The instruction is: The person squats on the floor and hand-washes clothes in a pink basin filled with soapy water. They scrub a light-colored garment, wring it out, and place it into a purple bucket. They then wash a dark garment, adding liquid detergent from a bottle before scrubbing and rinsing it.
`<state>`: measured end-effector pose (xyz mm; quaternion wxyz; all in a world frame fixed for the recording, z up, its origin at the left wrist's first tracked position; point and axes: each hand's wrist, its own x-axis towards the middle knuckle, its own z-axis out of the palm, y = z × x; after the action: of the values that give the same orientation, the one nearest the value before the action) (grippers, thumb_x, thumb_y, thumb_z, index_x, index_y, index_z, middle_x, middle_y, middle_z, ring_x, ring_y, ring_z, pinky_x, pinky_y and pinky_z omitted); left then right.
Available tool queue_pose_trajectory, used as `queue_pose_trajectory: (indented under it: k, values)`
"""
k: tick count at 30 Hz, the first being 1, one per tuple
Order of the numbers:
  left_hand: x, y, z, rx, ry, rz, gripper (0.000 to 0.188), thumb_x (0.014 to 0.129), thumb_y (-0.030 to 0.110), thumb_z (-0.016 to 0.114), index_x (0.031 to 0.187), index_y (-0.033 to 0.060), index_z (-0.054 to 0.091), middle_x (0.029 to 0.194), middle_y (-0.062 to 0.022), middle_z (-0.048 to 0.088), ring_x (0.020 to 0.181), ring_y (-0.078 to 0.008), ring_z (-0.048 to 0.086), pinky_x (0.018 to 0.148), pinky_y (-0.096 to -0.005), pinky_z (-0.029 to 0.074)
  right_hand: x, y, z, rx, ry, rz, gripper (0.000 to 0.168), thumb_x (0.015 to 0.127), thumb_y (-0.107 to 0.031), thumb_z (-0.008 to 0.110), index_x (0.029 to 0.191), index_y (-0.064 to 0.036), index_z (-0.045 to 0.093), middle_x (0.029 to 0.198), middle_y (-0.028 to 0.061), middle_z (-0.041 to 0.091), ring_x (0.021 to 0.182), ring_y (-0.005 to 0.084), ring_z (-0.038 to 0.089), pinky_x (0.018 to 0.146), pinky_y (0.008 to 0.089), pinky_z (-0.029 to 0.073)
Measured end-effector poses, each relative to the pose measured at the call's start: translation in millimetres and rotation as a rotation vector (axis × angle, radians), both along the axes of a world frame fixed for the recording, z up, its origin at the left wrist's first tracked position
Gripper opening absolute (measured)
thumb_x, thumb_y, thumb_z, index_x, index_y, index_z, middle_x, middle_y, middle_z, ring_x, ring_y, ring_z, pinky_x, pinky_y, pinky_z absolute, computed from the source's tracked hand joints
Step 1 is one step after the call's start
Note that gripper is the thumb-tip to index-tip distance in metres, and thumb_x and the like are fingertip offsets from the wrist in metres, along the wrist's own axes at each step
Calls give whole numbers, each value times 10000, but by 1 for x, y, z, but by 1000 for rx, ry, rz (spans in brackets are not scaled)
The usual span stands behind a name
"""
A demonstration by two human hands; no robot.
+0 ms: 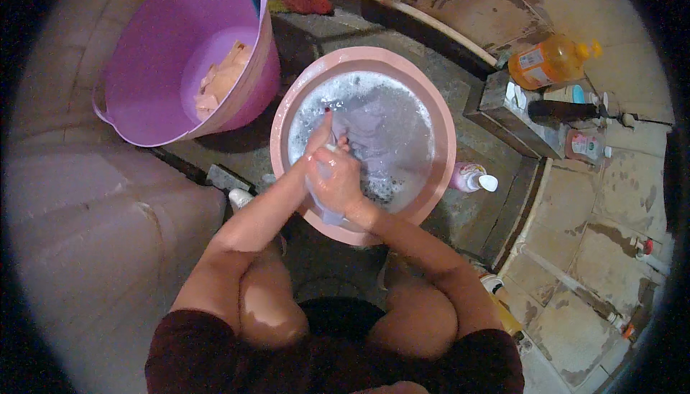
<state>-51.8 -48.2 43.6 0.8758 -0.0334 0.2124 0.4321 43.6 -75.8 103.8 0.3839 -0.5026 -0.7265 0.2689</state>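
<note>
A pink basin [444,141] of sudsy water stands on the floor before me. Pale lilac-grey wet cloth [366,124] lies partly under the water, and some of it is bunched up between my hands over the basin's left side. My right hand [338,178] grips this bunch, with a fold of cloth hanging below it towards the near rim. Just beyond and partly behind it, my left hand [322,134] also holds the cloth, its thumb pointing away from me. Its other fingers are mostly hidden.
A purple tub [145,65] with peach cloth [223,79] inside stands at the far left. Right of the basin is a pink bottle with a white cap [470,177]. A ledge [504,106] holds an orange pump bottle [550,62]. A red-bristled brush [304,3] lies behind.
</note>
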Motion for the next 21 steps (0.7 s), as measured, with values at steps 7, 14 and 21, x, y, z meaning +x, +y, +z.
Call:
queue_pose_trajectory:
  k: [7,14,21]
  values:
    - [35,-1,22,-136,478,120,320,982,315,500,1164,59,559,1040,-101,627,928,-203,605,806,-376,514,25,24,-6,-238,214,-230,104,826,-100,614,840,2,634,780,167,653,731,264,631,721,417,495]
    - [32,21,47,-174,432,101,401,953,374,544,1167,36,558,1098,-112,628,1009,-253,608,908,-396,491,95,40,-68,-568,337,-277,195,871,-181,623,999,-35,630,945,136,646,823,258,637,771,380,515]
    - [3,27,37,-104,253,13,520,950,401,525,1284,14,430,1270,-165,521,1216,-312,502,1028,-472,434,137,56,54,-386,223,-53,303,812,-184,672,1070,-36,613,1053,140,630,1011,232,596,857,349,500]
